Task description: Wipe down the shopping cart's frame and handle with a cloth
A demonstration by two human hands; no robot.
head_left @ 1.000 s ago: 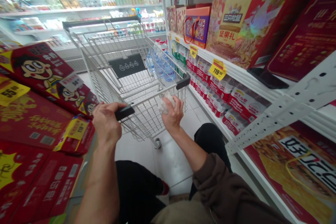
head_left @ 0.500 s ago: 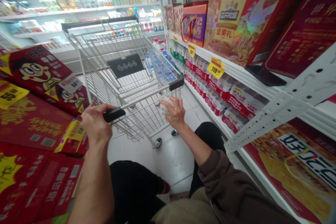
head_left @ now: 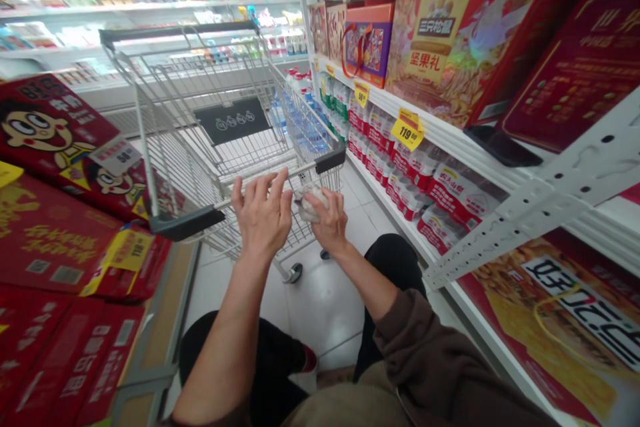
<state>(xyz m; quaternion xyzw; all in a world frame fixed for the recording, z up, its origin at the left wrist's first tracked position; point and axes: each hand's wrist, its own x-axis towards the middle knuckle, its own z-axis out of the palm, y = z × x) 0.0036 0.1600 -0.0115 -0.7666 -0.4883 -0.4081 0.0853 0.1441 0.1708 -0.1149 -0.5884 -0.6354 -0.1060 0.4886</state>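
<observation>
A metal shopping cart (head_left: 240, 121) with dark corner pieces stands in front of me, its near rim at my hands. My left hand (head_left: 263, 213) is over the near side of the cart, fingers spread, holding nothing. Whether its fingertips touch the rim bar is hard to tell. Just to its right, my right hand (head_left: 329, 217) is closed on a crumpled whitish cloth (head_left: 310, 203), which is against the wire side below the rim. Part of the cloth is hidden by the fingers.
Red cartons (head_left: 45, 233) are stacked at the left. On the right, a white shelf (head_left: 445, 120) holds gift boxes (head_left: 430, 47) above packs of bottled water (head_left: 410, 163). A refrigerated display (head_left: 150, 7) spans the back.
My left hand has let go of the cart's dark left corner, moved right and opened beside my right hand. My right hand keeps the cloth. The view has shifted slightly.
</observation>
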